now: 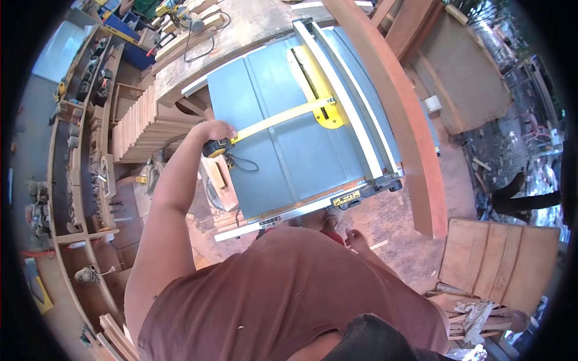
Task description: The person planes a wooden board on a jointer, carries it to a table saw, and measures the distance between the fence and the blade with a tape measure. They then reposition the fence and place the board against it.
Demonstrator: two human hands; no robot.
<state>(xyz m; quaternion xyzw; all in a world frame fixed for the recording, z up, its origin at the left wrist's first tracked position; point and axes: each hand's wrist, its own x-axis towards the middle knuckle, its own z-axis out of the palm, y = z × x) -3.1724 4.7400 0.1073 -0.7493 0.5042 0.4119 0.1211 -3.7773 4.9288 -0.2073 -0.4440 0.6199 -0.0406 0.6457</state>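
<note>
My left hand (pixel 215 130) is closed around a black and yellow tape measure (pixel 217 147) at the left edge of a table saw (pixel 265 150). Its yellow tape blade (pixel 280 117) stretches across the grey saw top, over the yellow throat plate (pixel 308 81), and its end meets the pale metal rip fence (pixel 352 114). A dark cord loop (pixel 244 163) lies beside the tape case. My right hand (pixel 356 240) hangs low at my side, off the saw, fingers loosely bent and apart, with nothing visible in it.
A long reddish-brown wooden beam (pixel 400 102) lies along the saw's right side. Stacked wood strips (pixel 135 129) stand to the left, beside shelves (pixel 75 168) of tools. A wooden workbench (pixel 241 27) adjoins the saw's far side. A wooden panel (pixel 497 259) sits at lower right.
</note>
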